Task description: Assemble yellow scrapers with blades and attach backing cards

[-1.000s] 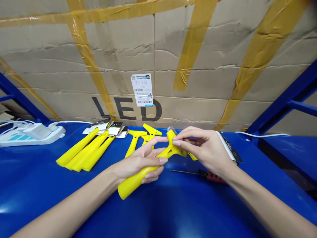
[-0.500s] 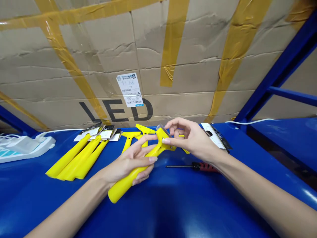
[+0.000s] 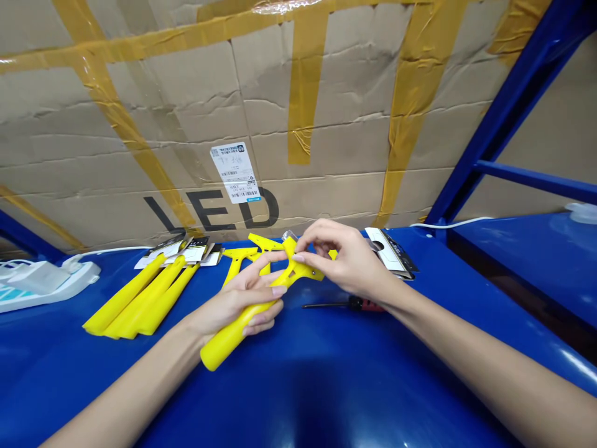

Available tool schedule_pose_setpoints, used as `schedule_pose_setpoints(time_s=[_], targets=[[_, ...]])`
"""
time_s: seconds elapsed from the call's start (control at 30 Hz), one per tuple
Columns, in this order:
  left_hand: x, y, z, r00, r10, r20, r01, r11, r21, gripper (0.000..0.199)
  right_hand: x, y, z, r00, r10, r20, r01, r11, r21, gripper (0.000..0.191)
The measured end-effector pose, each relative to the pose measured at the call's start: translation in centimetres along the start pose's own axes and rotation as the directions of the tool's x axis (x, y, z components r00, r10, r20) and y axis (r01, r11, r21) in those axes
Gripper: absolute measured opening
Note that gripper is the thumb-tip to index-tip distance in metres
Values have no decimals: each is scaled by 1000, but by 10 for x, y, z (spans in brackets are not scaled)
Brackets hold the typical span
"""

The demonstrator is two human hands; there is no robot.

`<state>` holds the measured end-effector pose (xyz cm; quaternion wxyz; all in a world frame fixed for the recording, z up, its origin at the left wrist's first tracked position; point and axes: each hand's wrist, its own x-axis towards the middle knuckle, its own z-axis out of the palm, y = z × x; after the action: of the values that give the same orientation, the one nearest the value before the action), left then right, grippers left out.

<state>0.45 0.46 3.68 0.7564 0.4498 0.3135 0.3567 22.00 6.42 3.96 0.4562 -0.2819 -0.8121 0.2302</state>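
My left hand [image 3: 247,305] is wrapped round the handle of a yellow scraper-like tool [image 3: 228,336], whose wide head points up and away. At that head my right hand [image 3: 336,252] pinches the edge, with thumb and fingers together. A small clear piece [image 3: 290,236] shows at the top of the head, partly hidden by the fingers. Just behind my left hand lie more yellow heads [image 3: 239,254]. Below my right hand rests a screwdriver [image 3: 326,305], its red and black handle partly covered by my wrist.
Several yellow handles [image 3: 140,298] with cards lie at the left. A white power strip [image 3: 69,286] is at the far left. Packaged cards [image 3: 389,249] lie right of my right hand. A large cardboard box [image 3: 186,124] stands behind the blue table [image 3: 233,410], beside a blue frame post [image 3: 489,124].
The view has shifted slightly. My right fingers have closed in on the tool's head, and less of the clear piece shows. My left hand keeps its hold on the handle.
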Motion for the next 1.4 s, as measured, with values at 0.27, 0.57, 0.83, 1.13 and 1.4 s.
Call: schedule_pose_setpoints(time_s=[0.27, 0.57, 0.83, 1.13, 1.4], targets=[[0, 1, 5, 999, 5, 32, -6, 1000, 19, 43, 4, 6, -10, 956, 214, 200, -262, 931, 256, 33], [-2, 2, 4, 999, 10, 50, -13, 999, 45, 44, 4, 3, -13, 940, 275, 203, -319, 918, 237, 37], [2, -1, 4, 1000, -14, 22, 15, 999, -32, 42, 0, 8, -5, 944, 290, 160, -297, 955, 21, 44], [1, 3, 5, 992, 45, -116, -47, 999, -19, 53, -37, -1, -55, 917, 238, 320, -129, 936, -326, 33], [0, 4, 2, 991, 21, -131, -18, 1000, 23, 61, -74, 18, -75, 802, 377, 464, -149, 877, -456, 25]])
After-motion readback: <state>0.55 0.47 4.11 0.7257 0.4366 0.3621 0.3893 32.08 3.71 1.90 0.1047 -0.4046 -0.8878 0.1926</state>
